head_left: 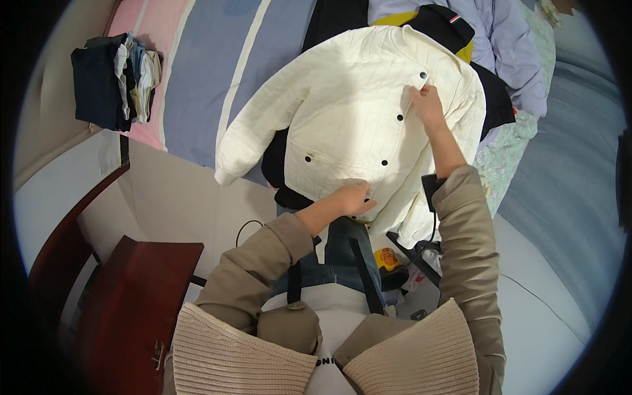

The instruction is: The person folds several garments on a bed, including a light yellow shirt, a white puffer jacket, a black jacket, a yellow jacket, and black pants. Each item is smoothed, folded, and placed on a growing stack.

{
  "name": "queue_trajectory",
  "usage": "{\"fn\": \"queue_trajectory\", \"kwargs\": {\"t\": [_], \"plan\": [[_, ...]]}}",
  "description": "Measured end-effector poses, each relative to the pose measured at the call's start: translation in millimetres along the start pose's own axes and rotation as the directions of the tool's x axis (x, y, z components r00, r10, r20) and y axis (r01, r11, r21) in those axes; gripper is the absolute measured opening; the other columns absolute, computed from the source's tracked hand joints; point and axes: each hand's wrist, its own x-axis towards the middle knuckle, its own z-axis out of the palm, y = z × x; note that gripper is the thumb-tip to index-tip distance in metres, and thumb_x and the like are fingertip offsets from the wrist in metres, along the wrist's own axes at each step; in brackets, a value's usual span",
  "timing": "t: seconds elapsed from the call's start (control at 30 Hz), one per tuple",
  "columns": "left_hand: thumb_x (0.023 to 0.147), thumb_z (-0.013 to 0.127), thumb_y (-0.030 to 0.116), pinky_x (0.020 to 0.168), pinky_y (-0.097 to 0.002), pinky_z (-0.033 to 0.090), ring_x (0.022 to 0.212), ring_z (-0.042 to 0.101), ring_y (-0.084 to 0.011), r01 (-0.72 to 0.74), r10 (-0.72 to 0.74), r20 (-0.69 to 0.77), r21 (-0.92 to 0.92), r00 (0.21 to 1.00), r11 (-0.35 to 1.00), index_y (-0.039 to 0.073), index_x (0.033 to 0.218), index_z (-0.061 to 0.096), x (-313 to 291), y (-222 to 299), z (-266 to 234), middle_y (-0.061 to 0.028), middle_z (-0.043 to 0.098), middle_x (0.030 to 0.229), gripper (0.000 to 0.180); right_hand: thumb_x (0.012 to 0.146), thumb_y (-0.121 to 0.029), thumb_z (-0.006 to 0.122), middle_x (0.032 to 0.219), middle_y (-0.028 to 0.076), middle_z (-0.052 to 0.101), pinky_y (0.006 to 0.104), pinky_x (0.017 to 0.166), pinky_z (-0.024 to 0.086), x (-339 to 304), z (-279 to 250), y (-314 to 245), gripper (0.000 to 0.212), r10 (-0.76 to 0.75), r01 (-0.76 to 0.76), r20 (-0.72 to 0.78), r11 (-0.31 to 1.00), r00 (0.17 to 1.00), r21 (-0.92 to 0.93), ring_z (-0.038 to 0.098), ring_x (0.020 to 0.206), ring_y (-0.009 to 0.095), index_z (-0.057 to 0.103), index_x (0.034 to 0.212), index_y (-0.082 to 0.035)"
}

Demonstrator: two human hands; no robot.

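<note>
A white quilted jacket with black snap buttons lies front up across the bed's near edge, one sleeve stretched out to the left. At its lower hem, my left hand has its fingers closed on the cloth beside the bottom button. Higher up, my right hand pinches the front opening edge between the upper buttons. Beneath the jacket lies a black garment with a collar trimmed in red and white. Part of a lilac garment shows behind them.
A stack of folded clothes sits on the striped bedding at far left. A dark red wooden chair stands at lower left. Near my legs on the right are a yellow-orange item and a thin black cable.
</note>
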Motion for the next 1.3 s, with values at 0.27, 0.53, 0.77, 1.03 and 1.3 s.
{"fn": "queue_trajectory", "kwargs": {"t": [0.27, 0.53, 0.77, 1.03, 1.3], "plan": [[0.085, 0.056, 0.024, 0.068, -0.0303, 0.046, 0.071, 0.058, -0.0189, -0.090, 0.004, -0.312, -0.261, 0.950, 0.961, 0.002, 0.090, 0.057, -0.4, -6.4, -26.3, -0.0108, 0.061, 0.079, 0.023, 0.086, -0.016, 0.054, 0.091, 0.012, 0.058, 0.0297, 0.075, 0.045, -122.0, 3.4, 48.5, 0.033, -0.066, 0.103, -0.147, 0.960, 0.987, 0.259, 0.056, 0.083, 0.019, 0.049, 0.113, 0.001], [0.088, 0.050, 0.022, 0.071, -0.0261, 0.045, 0.073, 0.058, -0.0133, -0.012, -0.112, -0.346, -0.335, 0.932, 0.942, -0.001, 0.092, 0.054, 29.7, 25.3, -75.6, -0.0058, 0.060, 0.077, 0.024, 0.075, -0.009, 0.059, 0.095, 0.016, 0.052, 0.0372, 0.081, 0.042, -196.0, 8.1, 148.8, 0.034, 0.225, -0.225, 0.018, 0.969, 0.974, 0.099, 0.050, 0.087, 0.031, 0.049, 0.106, 0.003], [0.088, 0.052, 0.023, 0.075, -0.0261, 0.045, 0.079, 0.058, -0.0137, 0.006, -0.053, -0.322, -0.146, 0.945, 0.989, -0.001, 0.093, 0.056, 63.0, 73.7, -68.4, -0.0074, 0.062, 0.083, 0.024, 0.075, -0.013, 0.057, 0.101, 0.018, 0.056, 0.0406, 0.082, 0.044, -196.0, 6.8, 166.4, 0.034, 0.215, -0.221, -0.066, 0.967, 0.974, -0.126, 0.051, 0.099, 0.038, 0.050, 0.106, 0.000], [0.086, 0.057, 0.033, 0.078, -0.0290, 0.044, 0.087, 0.057, -0.0172, 0.052, -0.140, -0.252, -0.325, 0.958, 0.944, -0.004, 0.106, 0.051, 152.0, 134.6, -53.7, -0.0094, 0.059, 0.095, 0.043, 0.073, 0.000, 0.039, 0.088, 0.011, 0.061, 0.0290, 0.071, 0.046, -233.6, -86.8, 164.8, 0.037, 0.304, -0.312, 0.167, 0.529, 0.938, 0.789, 0.057, 0.076, 0.020, 0.053, 0.106, 0.008], [0.084, 0.061, 0.030, 0.074, -0.0265, 0.045, 0.083, 0.056, -0.0159, 0.043, -0.238, -0.419, -0.424, 0.876, 0.905, -0.002, 0.111, 0.051, 184.3, 149.9, -29.1, -0.0077, 0.059, 0.095, 0.044, 0.071, 0.000, 0.037, 0.100, 0.008, 0.061, 0.0243, 0.078, 0.043, -254.2, -160.0, 164.9, 0.042, 0.068, -0.386, 0.380, 0.202, 0.922, 0.900, 0.056, 0.085, 0.016, 0.054, 0.110, 0.008]]}}
